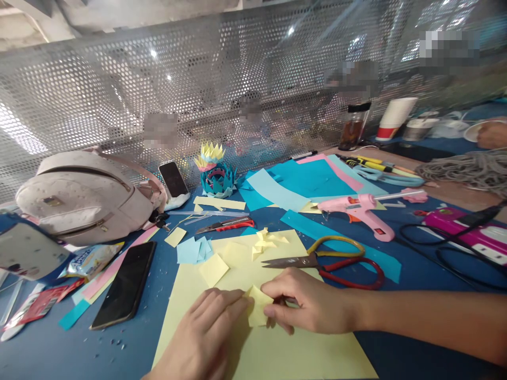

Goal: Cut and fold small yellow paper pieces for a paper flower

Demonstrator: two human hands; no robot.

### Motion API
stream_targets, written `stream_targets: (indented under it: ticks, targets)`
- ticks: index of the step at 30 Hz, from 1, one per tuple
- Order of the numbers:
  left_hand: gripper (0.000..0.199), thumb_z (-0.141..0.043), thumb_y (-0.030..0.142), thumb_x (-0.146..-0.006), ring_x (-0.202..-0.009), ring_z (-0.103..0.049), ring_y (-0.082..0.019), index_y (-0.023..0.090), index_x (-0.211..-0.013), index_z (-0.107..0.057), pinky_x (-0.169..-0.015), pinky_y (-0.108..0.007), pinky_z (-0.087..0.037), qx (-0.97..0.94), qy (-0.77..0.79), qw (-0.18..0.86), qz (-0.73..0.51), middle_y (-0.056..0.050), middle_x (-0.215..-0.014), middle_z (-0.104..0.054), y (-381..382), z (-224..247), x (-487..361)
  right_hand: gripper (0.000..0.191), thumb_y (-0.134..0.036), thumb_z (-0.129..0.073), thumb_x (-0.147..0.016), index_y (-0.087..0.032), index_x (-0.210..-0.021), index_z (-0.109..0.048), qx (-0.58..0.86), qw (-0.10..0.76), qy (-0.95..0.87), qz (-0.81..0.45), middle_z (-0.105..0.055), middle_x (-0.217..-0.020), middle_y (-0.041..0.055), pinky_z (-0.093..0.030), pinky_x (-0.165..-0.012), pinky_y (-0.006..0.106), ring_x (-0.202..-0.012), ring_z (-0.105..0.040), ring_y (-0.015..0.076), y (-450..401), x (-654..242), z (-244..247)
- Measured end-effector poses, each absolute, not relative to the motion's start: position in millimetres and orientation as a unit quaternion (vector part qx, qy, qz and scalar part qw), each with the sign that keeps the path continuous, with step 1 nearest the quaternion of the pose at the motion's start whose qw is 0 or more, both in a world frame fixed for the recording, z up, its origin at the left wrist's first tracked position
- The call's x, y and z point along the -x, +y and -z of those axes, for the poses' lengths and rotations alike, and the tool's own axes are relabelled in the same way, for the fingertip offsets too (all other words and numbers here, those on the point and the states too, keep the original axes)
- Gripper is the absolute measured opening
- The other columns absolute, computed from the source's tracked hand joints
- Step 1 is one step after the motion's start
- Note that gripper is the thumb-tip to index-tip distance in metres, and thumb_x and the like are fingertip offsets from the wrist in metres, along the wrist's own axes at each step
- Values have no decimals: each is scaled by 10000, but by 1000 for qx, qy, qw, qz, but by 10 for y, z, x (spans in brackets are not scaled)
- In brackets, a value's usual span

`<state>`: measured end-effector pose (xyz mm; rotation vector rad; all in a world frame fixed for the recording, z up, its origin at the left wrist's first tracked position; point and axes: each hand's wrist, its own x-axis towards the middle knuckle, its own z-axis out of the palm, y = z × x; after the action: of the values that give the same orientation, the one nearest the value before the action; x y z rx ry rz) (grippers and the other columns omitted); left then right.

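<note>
Pale-blue squares [194, 250] lie beyond your left fingertips [242, 303]; flat yellow square [214, 269] nearer, seemingly unfolded. Your left hand [212, 316]: fingers together at left edge of yellow piece [258, 312], pinch unclear. Yellow piece sits between hands, apparently part-folded. Folded yellow bits [266, 241] beyond look done. Your right hand [303, 301]: thumb, forefinger clamped on yellow piece.

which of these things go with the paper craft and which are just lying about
Seemingly for the paper craft:
small yellow paper, between the left hand and right hand
yellow sheet under the hands
scissors
craft knife
glue gun

Probably just lying about:
backpack
phone left of the yellow sheet
snack packet
bottle
paper cups
</note>
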<state>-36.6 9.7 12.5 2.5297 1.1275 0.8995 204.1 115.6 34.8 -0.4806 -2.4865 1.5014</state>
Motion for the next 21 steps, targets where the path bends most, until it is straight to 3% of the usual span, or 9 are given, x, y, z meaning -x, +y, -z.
stream_targets:
  ticks: [2,4,6,8,12,18,21]
  targets:
    - [400,-271,284,-1096,-1145,-613,-213,240,-1419,-504,-928,-290,-525,-819,407,214,-344,-126,-1289,-605,78,-201,351,308,-340,-505,-994,-180,-731,-497,166,107,-852,-484,-598,-624,-4,-334,-528,221,-566,-525,108,1149,-2044,-365]
    - [361,-338,305,-1095,-1176,-611,-207,272,-1379,-558,-928,-262,-527,-778,412,302,-365,-103,-1281,-615,66,-275,344,127,-294,-564,-959,-174,-916,-564,183,137,-855,-465,-603,-758,-2,-343,-539,212,-597,-469,99,1143,-2051,-378]
    - [341,-401,327,-1086,-1196,-605,-216,278,-1365,-592,-945,-267,-521,-748,412,360,-377,-94,-1262,-631,63,-321,347,245,-240,-604,-925,-191,-1158,-549,194,180,-846,-463,-601,-945,24,-387,-571,197,-651,-462,96,1141,-2060,-384]
    - [335,-430,343,-1081,-1217,-594,-223,276,-1352,-615,-972,-276,-509,-719,418,397,-388,-88,-1260,-636,62,-333,352,323,-200,-595,-927,-215,-1244,-536,176,212,-844,-460,-584,-1060,46,-413,-604,192,-693,-485,92,1144,-2070,-381]
    - [338,-463,401,-1070,-1259,-571,-229,279,-1330,-642,-1021,-288,-489,-678,435,432,-405,-82,-1273,-635,45,-317,359,140,-227,-546,-983,-198,-1059,-660,106,208,-874,-426,-572,-992,44,-411,-656,216,-728,-522,102,1157,-2085,-361]
    - [334,-471,416,-1065,-1281,-558,-231,287,-1306,-663,-1062,-297,-469,-684,447,411,-405,-76,-1283,-646,22,-329,365,279,-360,-595,-982,-161,-793,-646,105,234,-873,-415,-528,-783,10,-370,-609,225,-661,-484,108,1161,-2072,-333]
    - [348,-464,424,-1065,-1277,-558,-250,273,-1304,-668,-1025,-319,-498,-695,438,404,-403,-99,-1279,-644,31,-333,354,242,-279,-635,-925,-172,-716,-574,123,258,-864,-415,-522,-719,-8,-362,-584,218,-632,-458,104,1157,-2058,-310]
